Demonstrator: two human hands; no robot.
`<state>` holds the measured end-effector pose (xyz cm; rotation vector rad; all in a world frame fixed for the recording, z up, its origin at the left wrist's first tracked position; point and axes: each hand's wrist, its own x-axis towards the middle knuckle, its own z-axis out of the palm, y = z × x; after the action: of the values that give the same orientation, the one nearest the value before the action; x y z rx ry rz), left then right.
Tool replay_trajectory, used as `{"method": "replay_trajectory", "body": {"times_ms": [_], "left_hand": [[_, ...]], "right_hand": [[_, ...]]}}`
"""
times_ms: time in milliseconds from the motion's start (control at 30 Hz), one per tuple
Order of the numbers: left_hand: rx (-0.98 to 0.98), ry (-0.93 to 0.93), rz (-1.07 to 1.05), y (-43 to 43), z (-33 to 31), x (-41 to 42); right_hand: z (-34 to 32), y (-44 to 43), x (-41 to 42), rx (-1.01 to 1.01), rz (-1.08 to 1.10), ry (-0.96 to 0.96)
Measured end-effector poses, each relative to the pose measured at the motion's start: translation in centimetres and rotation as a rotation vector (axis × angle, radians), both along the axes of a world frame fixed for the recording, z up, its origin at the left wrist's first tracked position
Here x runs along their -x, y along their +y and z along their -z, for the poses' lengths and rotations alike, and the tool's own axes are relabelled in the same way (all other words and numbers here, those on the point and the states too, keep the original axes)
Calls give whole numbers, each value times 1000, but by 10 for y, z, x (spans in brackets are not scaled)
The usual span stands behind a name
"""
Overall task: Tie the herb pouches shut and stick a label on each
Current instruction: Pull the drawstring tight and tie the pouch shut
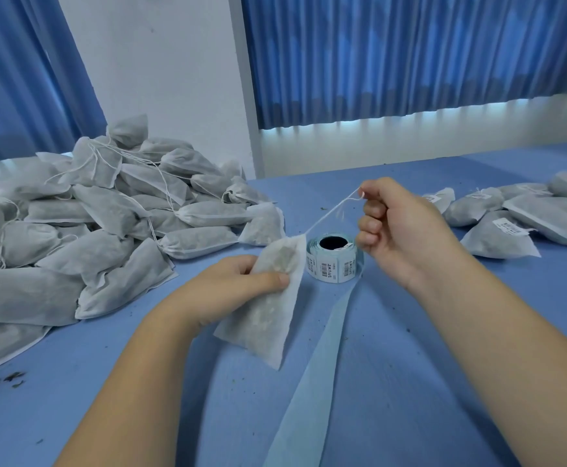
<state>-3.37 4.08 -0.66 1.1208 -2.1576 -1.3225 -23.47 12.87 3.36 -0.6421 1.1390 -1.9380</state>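
left hand gripping herb pouch mid-body, right hand pinching its drawstring taut, label roll just behind on blue table

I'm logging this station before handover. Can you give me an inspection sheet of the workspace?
Surface: blue table, dotted with fine herb crumbs.
Job's things: held pouch, its drawstring taut; pouch pile on the left, no labels visible; labelled pouches on the right; label roll at centre, with a backing strip trailing toward the camera.
Clutter: loose herb bits at the near left.
Grippers: left hand grips the held pouch; right hand pinches the drawstring.
Cables: nothing seen.
Surroundings: blue curtains, white wall.
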Motion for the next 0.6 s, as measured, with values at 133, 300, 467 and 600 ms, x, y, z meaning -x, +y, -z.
{"method": "replay_trajectory", "body": {"times_ms": [133, 300, 467, 600], "left_hand": [[151, 68, -200, 3, 4, 17], [155, 235, -257, 13, -1, 30], [136, 316, -343, 17, -6, 35], [-22, 394, -195, 20, -9, 37]], "right_hand": [[0, 5, -17, 34, 36, 392], [7, 13, -43, 147, 82, 1234], [16, 12, -43, 96, 16, 1537], [19, 9, -39, 72, 24, 1545]]}}
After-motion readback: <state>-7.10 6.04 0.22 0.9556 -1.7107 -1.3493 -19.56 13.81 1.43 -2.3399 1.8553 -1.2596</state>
